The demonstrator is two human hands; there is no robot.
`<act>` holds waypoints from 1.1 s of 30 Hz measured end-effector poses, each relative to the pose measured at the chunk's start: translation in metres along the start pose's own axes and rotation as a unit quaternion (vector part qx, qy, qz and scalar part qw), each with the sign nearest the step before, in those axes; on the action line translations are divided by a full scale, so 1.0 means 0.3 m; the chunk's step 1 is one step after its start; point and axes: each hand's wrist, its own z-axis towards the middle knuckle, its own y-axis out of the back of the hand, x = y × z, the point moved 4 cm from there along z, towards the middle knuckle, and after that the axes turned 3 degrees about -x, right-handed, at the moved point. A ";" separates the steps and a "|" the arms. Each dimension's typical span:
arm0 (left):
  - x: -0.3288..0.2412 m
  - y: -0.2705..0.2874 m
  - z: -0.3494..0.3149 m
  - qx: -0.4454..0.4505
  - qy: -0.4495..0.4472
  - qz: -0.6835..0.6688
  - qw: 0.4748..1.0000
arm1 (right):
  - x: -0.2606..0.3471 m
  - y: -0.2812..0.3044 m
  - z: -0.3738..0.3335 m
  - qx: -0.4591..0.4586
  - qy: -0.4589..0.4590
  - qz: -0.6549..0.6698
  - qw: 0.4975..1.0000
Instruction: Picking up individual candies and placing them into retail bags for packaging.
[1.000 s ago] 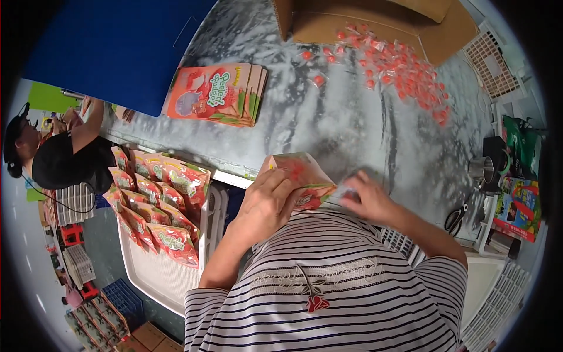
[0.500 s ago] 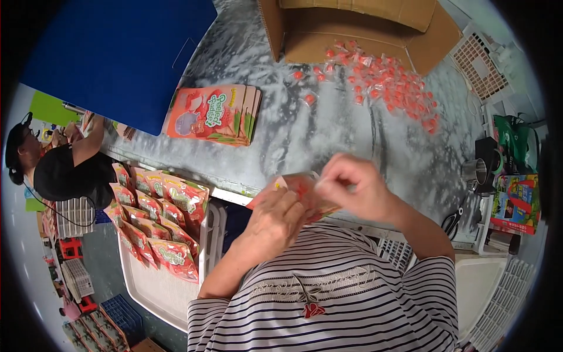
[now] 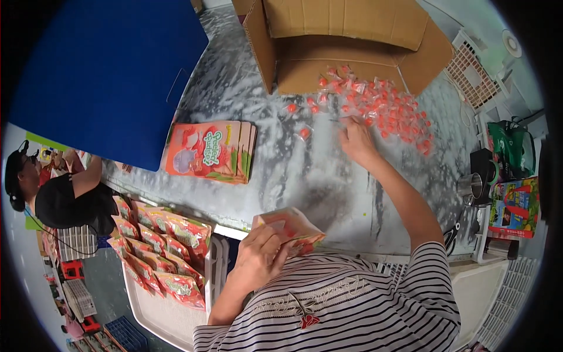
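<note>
And the left hand (image 3: 257,256) gripped the pouch (image 3: 300,225), while the nearer right hand (image 3: 357,142), grip unclear, had candies (image 3: 392,111) just ahead

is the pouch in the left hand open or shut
Open: the pouch held by the left hand has its edges spread apart, pale inside showing.

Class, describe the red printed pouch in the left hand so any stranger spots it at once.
Find the mottled grey table, then its near edge by the striped white shirt. There the left hand holds a red printed pouch. Unlike the flat red pouches stacked on the table and the plump red pouches in the white tray, this one is held.
</note>
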 end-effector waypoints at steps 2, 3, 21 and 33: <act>0.023 -0.010 0.002 0.012 0.032 0.000 0.999 | -0.117 -0.028 0.022 -0.070 0.070 -0.274 0.957; 0.033 -0.008 -0.001 0.009 0.036 0.003 0.999 | -0.107 -0.046 0.025 -0.068 0.074 -0.270 0.958; 0.082 -0.045 0.075 0.024 0.056 0.004 0.998 | 0.156 -0.305 0.197 0.043 0.101 -0.171 0.979; 0.074 -0.047 0.053 0.008 0.053 0.000 0.999 | 0.171 -0.259 -0.127 0.036 0.237 -0.095 0.966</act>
